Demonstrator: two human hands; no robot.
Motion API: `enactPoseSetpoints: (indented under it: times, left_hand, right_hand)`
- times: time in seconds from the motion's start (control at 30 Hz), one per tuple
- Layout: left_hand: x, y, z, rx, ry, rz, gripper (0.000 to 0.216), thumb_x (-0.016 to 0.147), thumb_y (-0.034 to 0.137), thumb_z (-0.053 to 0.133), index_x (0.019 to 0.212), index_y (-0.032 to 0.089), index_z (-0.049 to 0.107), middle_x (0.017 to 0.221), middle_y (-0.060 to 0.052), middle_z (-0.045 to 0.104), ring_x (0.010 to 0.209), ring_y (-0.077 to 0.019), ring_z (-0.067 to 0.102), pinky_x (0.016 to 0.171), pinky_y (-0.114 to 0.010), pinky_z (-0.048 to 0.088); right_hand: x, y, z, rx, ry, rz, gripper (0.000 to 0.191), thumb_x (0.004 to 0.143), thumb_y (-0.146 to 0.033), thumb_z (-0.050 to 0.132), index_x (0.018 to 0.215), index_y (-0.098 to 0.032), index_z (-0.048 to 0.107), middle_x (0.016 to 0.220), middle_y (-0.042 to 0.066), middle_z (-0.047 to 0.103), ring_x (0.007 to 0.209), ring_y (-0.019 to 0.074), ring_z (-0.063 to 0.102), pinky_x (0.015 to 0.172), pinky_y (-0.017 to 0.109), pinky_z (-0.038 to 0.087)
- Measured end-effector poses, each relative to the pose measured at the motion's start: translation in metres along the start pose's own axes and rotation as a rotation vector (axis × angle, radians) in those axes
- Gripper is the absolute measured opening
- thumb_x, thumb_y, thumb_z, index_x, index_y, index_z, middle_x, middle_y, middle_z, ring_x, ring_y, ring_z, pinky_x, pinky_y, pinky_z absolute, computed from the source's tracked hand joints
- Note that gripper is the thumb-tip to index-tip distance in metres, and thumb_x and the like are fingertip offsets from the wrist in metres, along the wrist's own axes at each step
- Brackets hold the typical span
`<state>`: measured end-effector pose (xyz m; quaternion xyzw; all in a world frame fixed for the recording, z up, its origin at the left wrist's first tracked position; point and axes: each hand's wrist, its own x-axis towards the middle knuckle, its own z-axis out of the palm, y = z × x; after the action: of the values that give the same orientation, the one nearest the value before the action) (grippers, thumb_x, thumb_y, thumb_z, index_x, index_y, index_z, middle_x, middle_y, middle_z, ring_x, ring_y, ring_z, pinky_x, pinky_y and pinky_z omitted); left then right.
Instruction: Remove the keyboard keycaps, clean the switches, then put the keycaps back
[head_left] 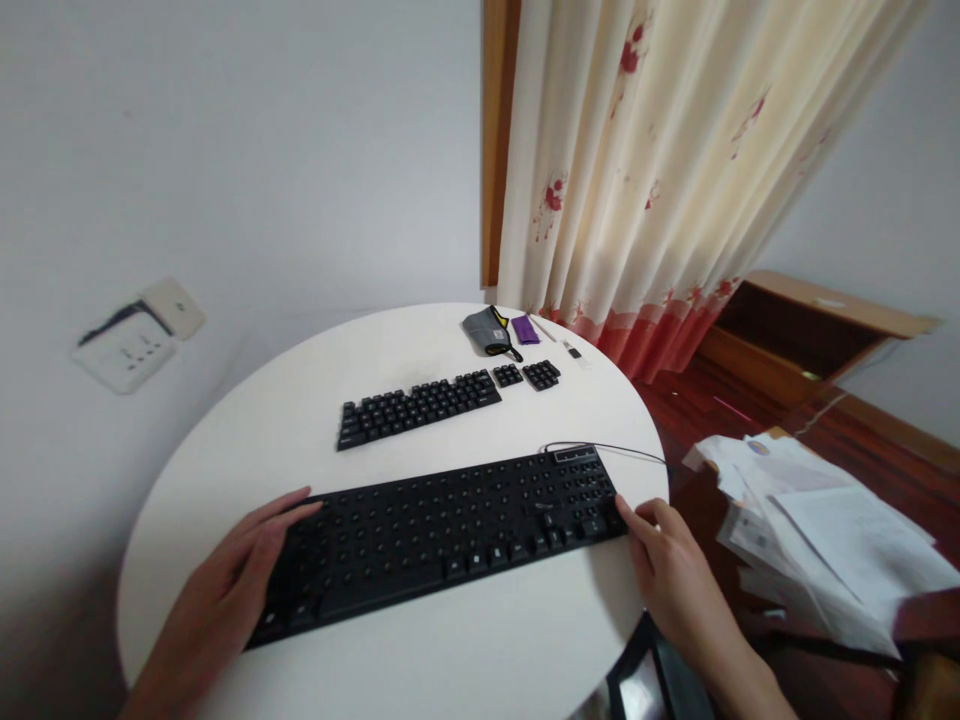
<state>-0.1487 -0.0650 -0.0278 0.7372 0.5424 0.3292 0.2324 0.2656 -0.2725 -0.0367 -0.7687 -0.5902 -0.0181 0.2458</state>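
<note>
A black keyboard base [442,545], stripped of most keycaps, lies across the near part of a round white table [480,650]. My left hand [232,580] rests on its left end, fingers stretched out flat. At the right end, my right hand [667,565] touches the corner, fingers curled against the edge. Behind the base, the removed black keycaps [416,405] lie laid out in keyboard order, with two smaller keycap clusters [529,375] to their right. A thin black cable [622,450] runs from the base off the table's right edge.
A grey pouch [487,332], a purple item [525,329] and a few small bits sit at the table's far edge. A floral curtain [660,180] hangs behind. Loose papers [810,535] are piled at right over a red-brown floor. A wall socket [135,345] is at left.
</note>
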Motion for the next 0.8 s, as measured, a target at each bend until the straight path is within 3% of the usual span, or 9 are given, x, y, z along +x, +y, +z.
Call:
enactPoseSetpoints:
  times: [0.13, 0.33, 0.53, 0.7, 0.8]
  left_hand:
    - [0.0, -0.001, 0.001, -0.004, -0.004, -0.003, 0.049, 0.09, 0.061, 0.036, 0.103, 0.032, 0.072, 0.13, 0.001, 0.064, 0.125, -0.0277, 0.056, 0.116, -0.053, 0.032]
    - [0.003, -0.007, 0.001, -0.059, -0.001, -0.004, 0.049, 0.092, 0.06, 0.037, 0.105, 0.026, 0.07, 0.129, -0.003, 0.064, 0.126, -0.0263, 0.054, 0.119, -0.049, 0.029]
    - [0.002, -0.001, 0.002, -0.114, 0.011, -0.038, 0.049, 0.096, 0.056, 0.035, 0.112, 0.022, 0.066, 0.125, -0.007, 0.064, 0.124, -0.0257, 0.054, 0.117, -0.047, 0.032]
    - [-0.001, 0.009, 0.011, -0.102, 0.062, -0.004, 0.047, 0.097, 0.052, 0.034, 0.119, 0.022, 0.063, 0.127, -0.008, 0.061, 0.124, -0.0248, 0.053, 0.117, -0.047, 0.033]
    - [-0.005, 0.013, 0.015, -0.072, 0.082, -0.01, 0.045, 0.097, 0.05, 0.034, 0.121, 0.025, 0.063, 0.13, -0.008, 0.057, 0.128, -0.0248, 0.049, 0.118, -0.049, 0.03]
  right_hand:
    - [-0.007, 0.002, 0.001, -0.123, 0.005, -0.046, 0.051, 0.089, -0.01, 0.043, 0.134, -0.023, 0.06, 0.109, 0.012, 0.06, 0.095, 0.0267, 0.057, 0.082, 0.041, 0.055]
    - [-0.014, 0.005, 0.004, -0.084, -0.024, 0.002, 0.051, 0.09, -0.011, 0.04, 0.136, -0.022, 0.058, 0.115, 0.011, 0.06, 0.1, 0.024, 0.06, 0.085, 0.036, 0.056]
    - [-0.007, 0.022, 0.002, 0.026, -0.093, 0.041, 0.043, 0.094, -0.024, 0.037, 0.126, -0.02, 0.066, 0.114, 0.011, 0.066, 0.098, 0.0225, 0.067, 0.085, 0.033, 0.056]
    - [0.013, 0.03, 0.014, 0.1, -0.033, 0.047, 0.045, 0.088, -0.05, 0.05, 0.109, -0.018, 0.073, 0.103, 0.014, 0.072, 0.085, 0.0273, 0.072, 0.072, 0.034, 0.06]
    - [0.029, 0.036, 0.022, 0.126, -0.036, 0.044, 0.048, 0.085, -0.054, 0.052, 0.108, -0.017, 0.072, 0.102, 0.015, 0.073, 0.083, 0.0286, 0.073, 0.068, 0.035, 0.06]
